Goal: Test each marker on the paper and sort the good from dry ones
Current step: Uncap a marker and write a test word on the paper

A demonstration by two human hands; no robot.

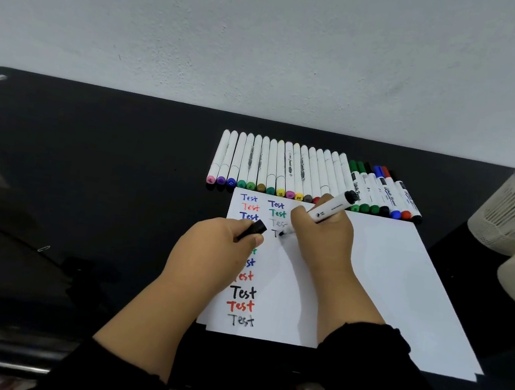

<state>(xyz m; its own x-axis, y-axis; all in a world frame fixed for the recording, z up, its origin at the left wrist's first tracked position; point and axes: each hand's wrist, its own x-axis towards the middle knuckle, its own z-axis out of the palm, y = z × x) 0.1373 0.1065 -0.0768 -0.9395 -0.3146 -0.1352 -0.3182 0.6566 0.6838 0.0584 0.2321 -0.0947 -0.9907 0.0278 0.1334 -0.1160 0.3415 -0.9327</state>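
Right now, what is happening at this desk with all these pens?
A person is testing markers. The right hand writes with a black marker on the white paper, in the second column of "Test" words. The left hand holds its black cap. A row of capped markers lies behind the paper, and a mesh cup at the right holds some more.
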